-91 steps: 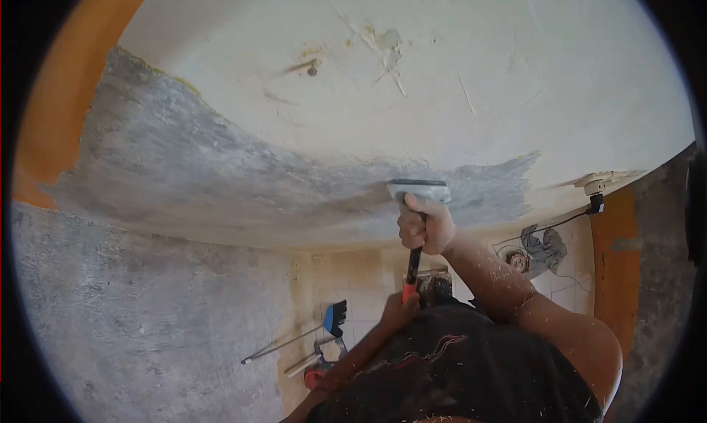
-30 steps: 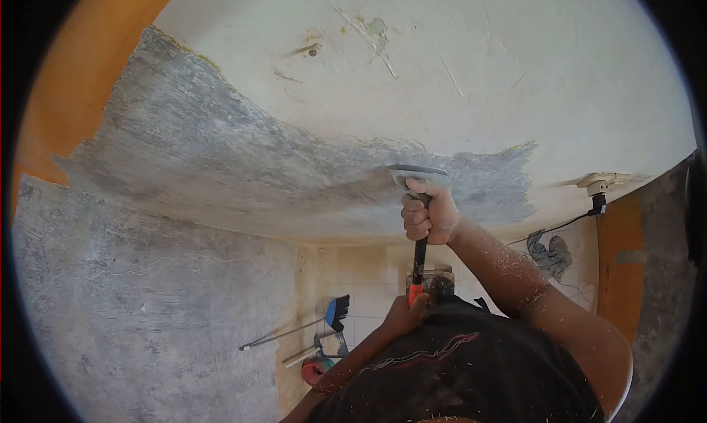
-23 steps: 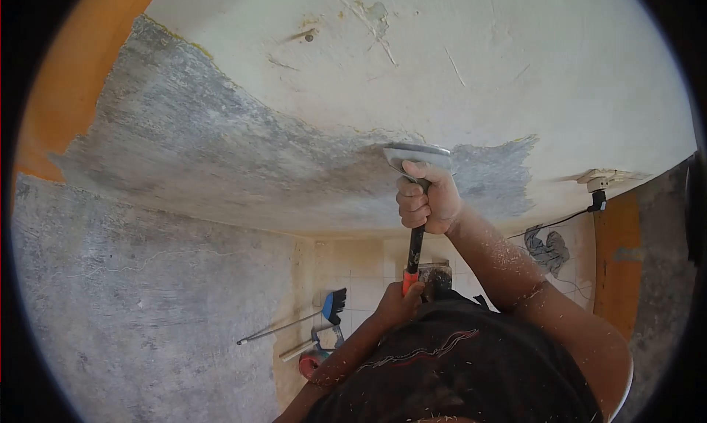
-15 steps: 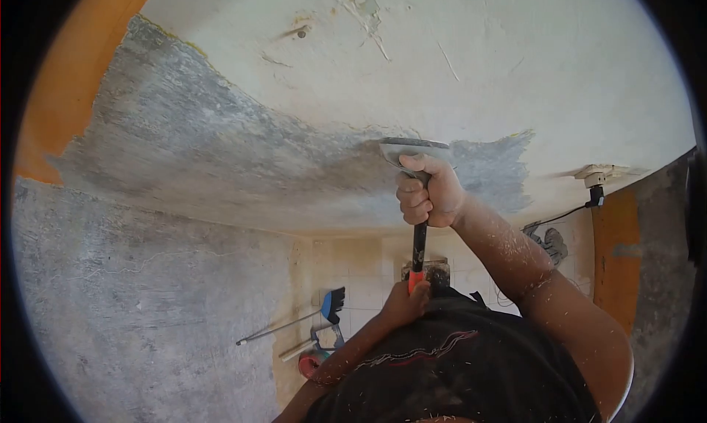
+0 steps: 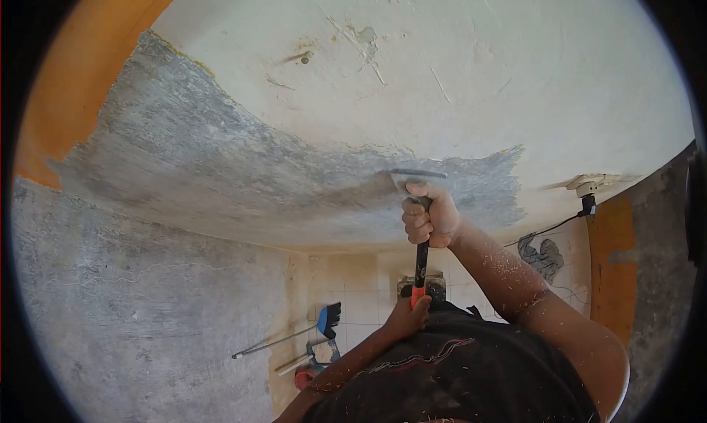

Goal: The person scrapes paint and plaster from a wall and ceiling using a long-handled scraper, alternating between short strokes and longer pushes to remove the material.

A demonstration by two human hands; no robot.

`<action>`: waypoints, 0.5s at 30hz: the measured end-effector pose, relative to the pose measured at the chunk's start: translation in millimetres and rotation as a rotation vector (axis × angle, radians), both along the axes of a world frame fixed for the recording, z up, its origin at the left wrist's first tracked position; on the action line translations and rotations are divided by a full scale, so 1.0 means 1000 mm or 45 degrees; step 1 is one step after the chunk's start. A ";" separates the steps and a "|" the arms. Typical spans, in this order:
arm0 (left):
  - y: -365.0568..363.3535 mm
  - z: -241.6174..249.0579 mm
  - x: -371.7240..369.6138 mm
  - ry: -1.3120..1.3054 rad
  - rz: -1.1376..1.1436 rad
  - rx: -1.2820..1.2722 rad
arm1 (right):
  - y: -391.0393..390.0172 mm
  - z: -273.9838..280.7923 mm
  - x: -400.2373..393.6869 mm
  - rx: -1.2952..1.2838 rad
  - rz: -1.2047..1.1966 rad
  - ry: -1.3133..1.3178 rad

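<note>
My right hand grips the black upper shaft of a long-handled scraper, just under its head, with the thumb up against the head. Lower down, my left hand is wrapped round the handle's red-orange section, close to my black shirt. The wide scraper blade lies over the bare grey patch of the wall, a little below the ragged edge of the pale paint. Pale flakes dot my right forearm.
A power socket with a black plug and cable is on the wall at right, above a grey cloth. On the tiled floor at left lie a blue-and-black broom and a red object. Orange paint borders the patch.
The scraper and my right hand have moved down the wall, taking the blade from the paint edge to just below it. The view has tilted slightly. Both hands keep their hold.
</note>
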State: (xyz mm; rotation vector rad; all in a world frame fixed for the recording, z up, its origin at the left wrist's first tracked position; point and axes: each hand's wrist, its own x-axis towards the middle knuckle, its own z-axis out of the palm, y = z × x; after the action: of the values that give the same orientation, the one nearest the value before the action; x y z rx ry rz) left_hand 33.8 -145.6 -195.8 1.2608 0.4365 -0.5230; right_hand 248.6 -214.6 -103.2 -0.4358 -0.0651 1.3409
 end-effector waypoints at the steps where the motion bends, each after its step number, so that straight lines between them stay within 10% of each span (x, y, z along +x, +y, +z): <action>1: -0.002 0.001 0.000 0.036 -0.022 0.092 | 0.000 -0.001 -0.001 -0.056 -0.009 -0.009; 15: -0.003 0.017 0.010 -0.026 0.172 -0.048 | 0.009 0.026 0.008 0.008 0.096 -0.083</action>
State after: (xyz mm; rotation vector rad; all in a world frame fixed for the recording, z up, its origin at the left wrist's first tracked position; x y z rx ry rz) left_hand 44.0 -148.2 -178.4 1.1905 0.4888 -0.4015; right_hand 256.6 -206.0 -77.3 -0.4753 -0.1407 1.4002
